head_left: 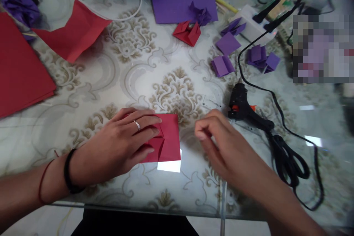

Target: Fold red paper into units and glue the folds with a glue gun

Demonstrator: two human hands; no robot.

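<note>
My left hand (125, 138) lies flat with fingers stretched over a folded red paper piece (168, 138) on the glass-topped table (155, 77), pressing it down. A ring is on one finger. My right hand (221, 142) hovers just right of the red piece, not touching it, its fingers curled inward in a loose fist; whether anything is inside them is hidden. A black glue gun (243, 108) lies right behind that hand.
Black scissors (287, 158) and a black cord lie at the right. Several folded purple pieces (228, 53), a folded red piece (188, 32), a purple sheet (177, 0) and red sheets (22, 70) lie across the back and left. The table edge runs near me.
</note>
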